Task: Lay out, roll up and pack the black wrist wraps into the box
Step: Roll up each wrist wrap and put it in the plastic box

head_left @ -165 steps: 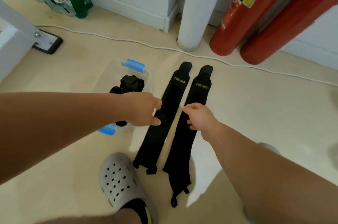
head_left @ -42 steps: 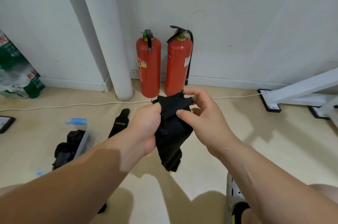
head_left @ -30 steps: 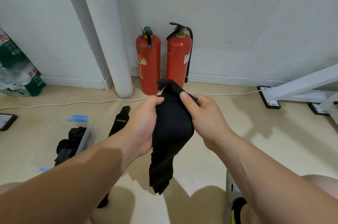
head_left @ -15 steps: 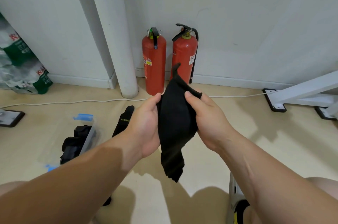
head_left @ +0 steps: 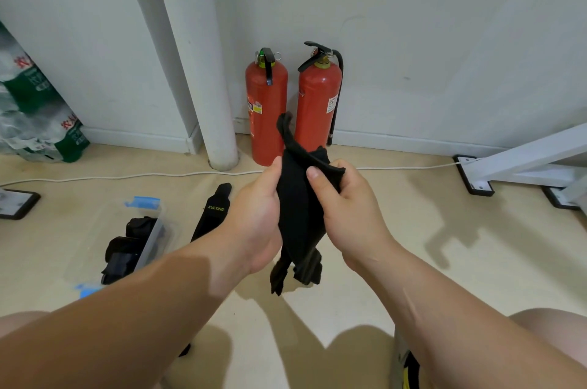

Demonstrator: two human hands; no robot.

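Both hands hold one black wrist wrap (head_left: 298, 214) up in front of me, above the floor. My left hand (head_left: 257, 223) grips its left side and my right hand (head_left: 346, 210) pinches its right side near the top. A thin end sticks up above my fingers and a short tail hangs below. A second black wrist wrap (head_left: 212, 214) with yellow lettering lies flat on the floor, partly hidden by my left forearm. The clear plastic box (head_left: 149, 239) with blue latches sits on the floor at the left, holding several rolled black wraps (head_left: 127, 248).
Two red fire extinguishers (head_left: 266, 105) stand by the wall beside a white pipe (head_left: 197, 55). A white cable (head_left: 127, 176) runs along the floor. A white frame with black feet (head_left: 476, 177) is at the right, packed bottles (head_left: 35, 115) at the far left.
One wrap was lifted off the floor into both hands. Over the last second the hanging tail has grown shorter and the thin upper end has risen above my fingers.
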